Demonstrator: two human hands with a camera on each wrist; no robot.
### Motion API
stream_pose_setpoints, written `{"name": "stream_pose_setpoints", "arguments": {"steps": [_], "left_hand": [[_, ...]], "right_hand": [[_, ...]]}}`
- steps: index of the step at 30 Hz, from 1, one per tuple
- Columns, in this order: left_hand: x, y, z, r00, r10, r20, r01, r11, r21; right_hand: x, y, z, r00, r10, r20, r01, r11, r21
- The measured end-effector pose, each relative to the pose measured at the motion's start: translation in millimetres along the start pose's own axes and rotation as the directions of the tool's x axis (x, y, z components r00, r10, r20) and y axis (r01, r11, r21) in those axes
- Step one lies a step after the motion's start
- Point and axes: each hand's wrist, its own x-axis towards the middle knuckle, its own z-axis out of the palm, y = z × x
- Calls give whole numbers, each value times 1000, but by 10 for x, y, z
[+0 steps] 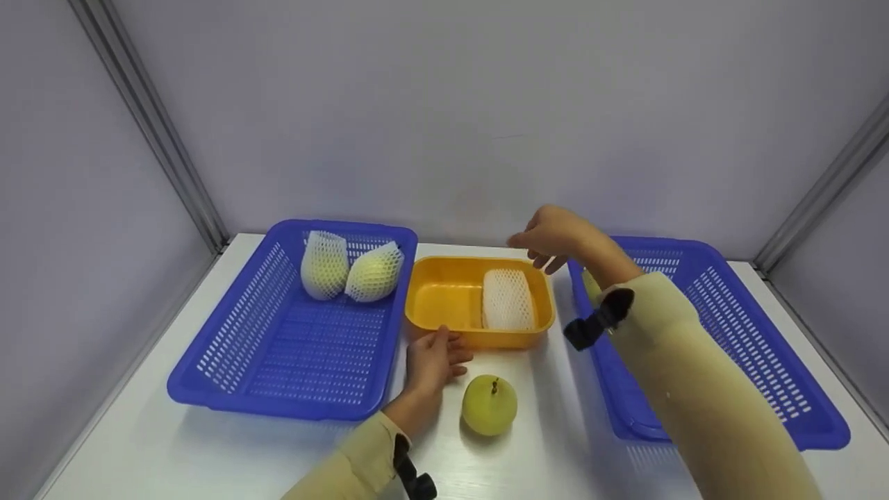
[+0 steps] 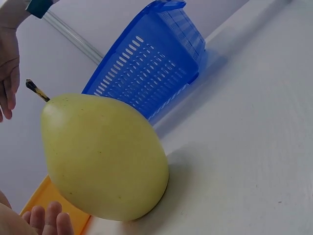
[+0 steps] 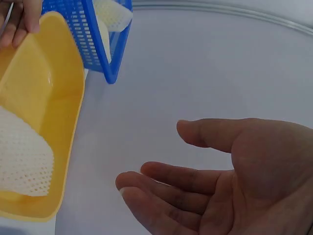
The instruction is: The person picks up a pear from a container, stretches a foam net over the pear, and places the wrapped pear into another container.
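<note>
A yellow-green pear (image 1: 489, 405) with a dark stem stands on the table, just right of my left hand (image 1: 432, 361). My left hand is at the front rim of an orange-yellow plastic box (image 1: 444, 305), its fingers loosely bent and nothing held. White foam fruit nets (image 1: 508, 300) lie in the box's right half. Above the box's back right corner hovers my right hand (image 1: 559, 232). In the right wrist view its thumb and fingers (image 3: 166, 196) are spread apart with nothing between them. The pear (image 2: 105, 156) looms large in the left wrist view.
A blue slotted basket (image 1: 326, 361) on the left holds two pears in foam nets (image 1: 375, 273). Another blue basket (image 1: 753, 340) stands on the right, partly covered by my right arm; a yellowish fruit (image 1: 591, 286) shows inside. A pale wall (image 1: 451, 125) rises behind.
</note>
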Motion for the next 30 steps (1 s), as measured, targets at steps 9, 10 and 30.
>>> {"name": "stream_pose_setpoints", "arguments": {"steps": [9,10,30], "left_hand": [[-1,-12,18,999,-33,0,33,999,15],[0,-12,19,1000,-29,-2,29,999,14],[-2,-4,30,1000,-1,-15,1,1000,18]], "right_hand": [[363,266,323,963,269,-7,-269,963,1],[391,299,369,959,283,0,-283,959,2],[534,518,1004,955,213,-208,-261,935,-241]]}}
